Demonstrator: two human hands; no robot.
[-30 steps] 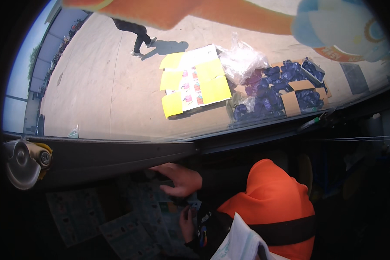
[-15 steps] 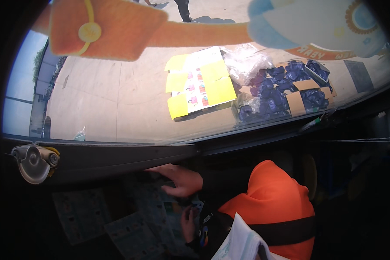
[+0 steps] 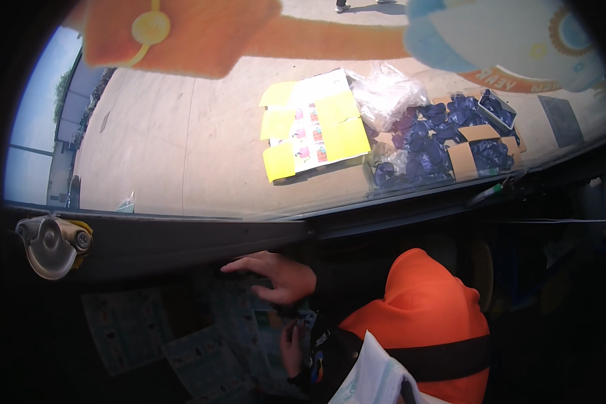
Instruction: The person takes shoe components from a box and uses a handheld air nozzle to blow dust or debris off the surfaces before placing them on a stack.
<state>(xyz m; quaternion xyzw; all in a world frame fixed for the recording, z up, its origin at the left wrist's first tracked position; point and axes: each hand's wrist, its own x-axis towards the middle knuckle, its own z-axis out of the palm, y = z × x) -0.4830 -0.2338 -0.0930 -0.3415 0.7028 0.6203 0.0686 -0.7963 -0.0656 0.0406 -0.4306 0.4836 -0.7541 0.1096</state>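
My right hand (image 3: 284,277) reaches left from a dark sleeve, just below the dark window ledge (image 3: 182,246). Its fingers point outward and the thumb stands apart, with nothing visible between them. Lower down, my left hand (image 3: 291,349) is bent with its fingers drawn together at a small dark thing, too dim to name. Behind and below both hands lie several printed sheets (image 3: 124,330) in shadow. My orange sleeve (image 3: 431,296) with a black strap fills the lower middle, and a white cloth (image 3: 377,377) hangs beside it.
Through the window I see a flattened yellow and white carton (image 3: 343,121), clear plastic wrap (image 3: 390,94) and a pile of dark blue caps (image 3: 424,148) with an open cardboard box (image 3: 461,161). A metal fitting (image 3: 50,246) juts from the ledge. Orange and blue decorations (image 3: 316,40) cover the upper glass.
My right hand's fingers have come into fuller view at the ledge, stretched to the left. Outside, a person's feet have shifted right and up. My left hand looks unchanged.
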